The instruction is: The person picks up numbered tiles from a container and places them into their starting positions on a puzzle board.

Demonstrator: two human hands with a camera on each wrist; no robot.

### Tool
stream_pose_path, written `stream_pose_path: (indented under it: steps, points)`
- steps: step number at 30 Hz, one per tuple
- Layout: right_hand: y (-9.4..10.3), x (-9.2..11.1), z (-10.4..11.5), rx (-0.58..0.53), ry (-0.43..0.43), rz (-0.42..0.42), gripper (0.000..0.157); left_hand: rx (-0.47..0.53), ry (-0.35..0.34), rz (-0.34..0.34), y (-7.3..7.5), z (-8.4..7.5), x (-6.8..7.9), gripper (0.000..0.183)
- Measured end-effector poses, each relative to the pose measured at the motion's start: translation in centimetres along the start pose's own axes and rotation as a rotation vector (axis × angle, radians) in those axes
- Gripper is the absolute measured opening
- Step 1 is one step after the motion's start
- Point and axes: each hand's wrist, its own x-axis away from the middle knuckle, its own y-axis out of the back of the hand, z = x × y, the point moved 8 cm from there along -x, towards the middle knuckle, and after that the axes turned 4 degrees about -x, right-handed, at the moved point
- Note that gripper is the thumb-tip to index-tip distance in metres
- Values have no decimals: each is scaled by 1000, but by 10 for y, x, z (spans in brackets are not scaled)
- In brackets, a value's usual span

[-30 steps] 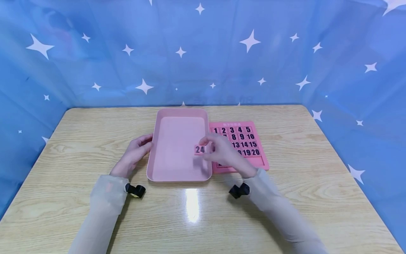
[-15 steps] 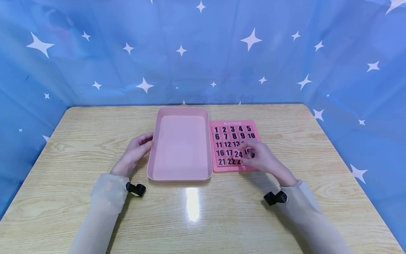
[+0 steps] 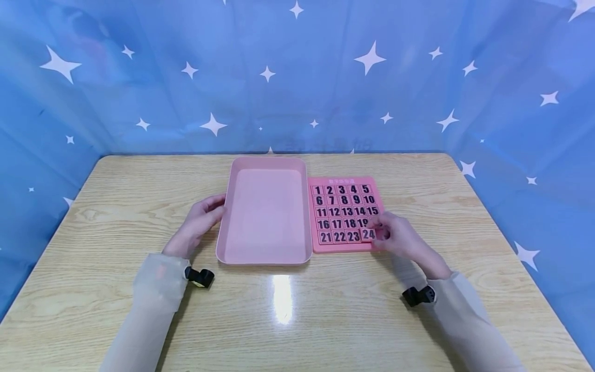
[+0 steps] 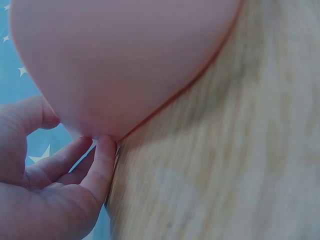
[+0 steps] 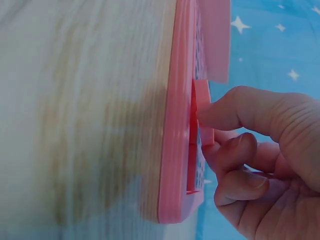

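My right hand (image 3: 398, 236) pinches a pink number tile marked 24 (image 3: 369, 234) between thumb and fingers. It is at the bottom row of the pink number puzzle board (image 3: 344, 247), just right of tile 23. The right wrist view shows the tile (image 5: 204, 112) slightly above the frame's edge, beside an unfilled slot. Other tiles run in order from 1 in rows on the board. My left hand (image 3: 197, 223) rests its fingertips against the left outer wall of an empty pink tray (image 3: 265, 256); the left wrist view shows the fingertips (image 4: 106, 145) touching that wall.
The tray stands directly left of the puzzle board, their edges close together. Both lie on a light wooden table (image 3: 325, 320). A blue curtain with white stars (image 3: 297, 77) hangs behind and at the sides.
From over the tray, my right hand has carried tile 24 rightward across the board and lowered it to the bottom row. The left hand and tray have stayed in place.
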Motion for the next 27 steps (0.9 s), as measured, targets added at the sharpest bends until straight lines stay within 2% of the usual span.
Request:
stream_pose_path:
  steps: [7,14,20,27]
  points:
    - [-3,0,0,35,30,24,32,-2,10,0,-1,1,1,50]
    - [-5,2,1,36,9,42,32,-1,5,0,-2,0,2,49]
    - [-4,4,-2,34,-12,9,33,-1,-2,4,-2,2,2,49]
    - [-3,4,-5,7,-39,-27,26,-9,-5,6,-1,2,1,48]
